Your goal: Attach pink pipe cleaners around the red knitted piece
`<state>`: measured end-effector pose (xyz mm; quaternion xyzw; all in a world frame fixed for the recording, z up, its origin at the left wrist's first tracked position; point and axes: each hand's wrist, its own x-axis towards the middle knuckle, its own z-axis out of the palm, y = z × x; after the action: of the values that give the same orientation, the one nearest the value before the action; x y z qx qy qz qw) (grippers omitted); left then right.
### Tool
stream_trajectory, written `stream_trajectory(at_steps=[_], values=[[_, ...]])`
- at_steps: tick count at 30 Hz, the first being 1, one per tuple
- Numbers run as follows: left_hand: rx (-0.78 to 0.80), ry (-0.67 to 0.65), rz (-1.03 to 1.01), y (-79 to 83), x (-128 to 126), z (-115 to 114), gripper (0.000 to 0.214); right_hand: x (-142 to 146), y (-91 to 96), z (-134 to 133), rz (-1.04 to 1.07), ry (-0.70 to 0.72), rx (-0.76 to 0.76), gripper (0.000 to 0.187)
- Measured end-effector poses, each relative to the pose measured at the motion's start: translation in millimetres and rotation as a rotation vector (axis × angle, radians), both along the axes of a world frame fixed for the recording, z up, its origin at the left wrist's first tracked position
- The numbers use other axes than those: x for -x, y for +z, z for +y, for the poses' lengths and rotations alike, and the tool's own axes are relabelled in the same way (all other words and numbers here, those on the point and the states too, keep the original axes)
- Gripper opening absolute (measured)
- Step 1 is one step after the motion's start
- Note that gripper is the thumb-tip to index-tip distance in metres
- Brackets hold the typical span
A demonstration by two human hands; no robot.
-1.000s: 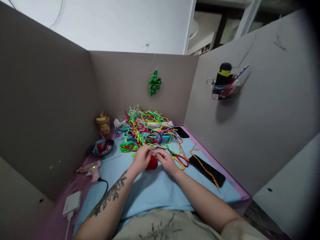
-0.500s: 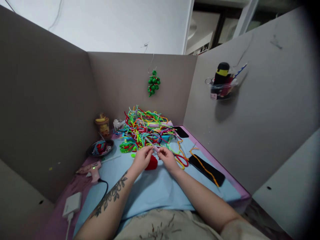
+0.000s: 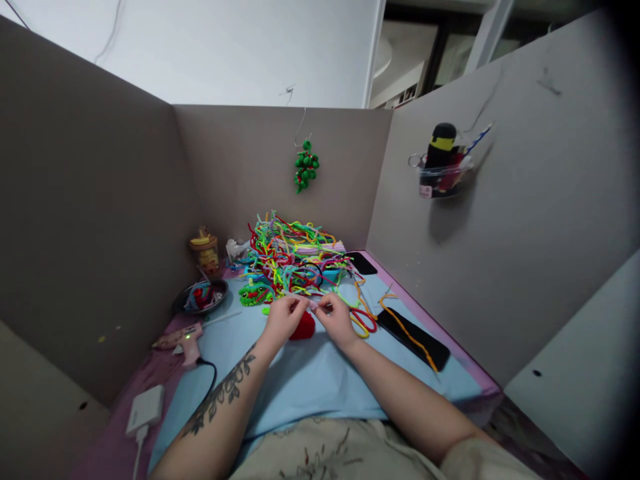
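Between my two hands is a pale lilac pipe cleaner (image 3: 313,305), pinched from both sides. My left hand (image 3: 286,316) has its fingertips closed on it, and my right hand (image 3: 337,318) grips its other side with thumb and forefinger. Just below the fingers a red fuzzy piece (image 3: 304,327) lies on the blue cloth, partly covered by my left hand. Behind the hands spreads a tangled heap of coloured pipe cleaners (image 3: 295,253). Red and yellow loops (image 3: 367,321) lie right of my right hand.
On the left are a pink glue gun (image 3: 186,341), a white power block (image 3: 145,409) and a dark bowl (image 3: 203,296) of scraps. At right an orange pipe cleaner (image 3: 413,339) crosses a black phone-like slab (image 3: 435,353). Grey panels (image 3: 285,133) enclose the table; a green bead-like cluster (image 3: 307,167) hangs there.
The lilac pipe cleaner's free end has swung left and lower, toward my left hand. My fingers have shifted slightly around it; the hands stay in nearly the same place.
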<state>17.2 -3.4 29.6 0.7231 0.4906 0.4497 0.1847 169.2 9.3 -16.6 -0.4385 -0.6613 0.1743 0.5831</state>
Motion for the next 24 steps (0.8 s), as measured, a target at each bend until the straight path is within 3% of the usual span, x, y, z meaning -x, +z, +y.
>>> stream_trajectory(at_steps=[3,9,14,24], values=[[-0.006,0.011,0.002,0.8,0.0,0.4,0.027,1.5,-1.3,0.7,-0.01,0.033,0.017,0.011],[-0.061,-0.108,0.001,0.2,4.9,3.9,0.019,3.3,3.0,-2.4,0.059,0.349,0.146,0.022],[-0.091,-0.228,0.12,-2.8,6.3,4.4,0.02,2.1,8.5,-5.6,0.035,0.479,0.196,0.031],[-0.085,-0.199,0.055,-2.1,5.2,5.6,0.023,-1.0,0.3,4.6,0.182,0.325,0.198,0.021]])
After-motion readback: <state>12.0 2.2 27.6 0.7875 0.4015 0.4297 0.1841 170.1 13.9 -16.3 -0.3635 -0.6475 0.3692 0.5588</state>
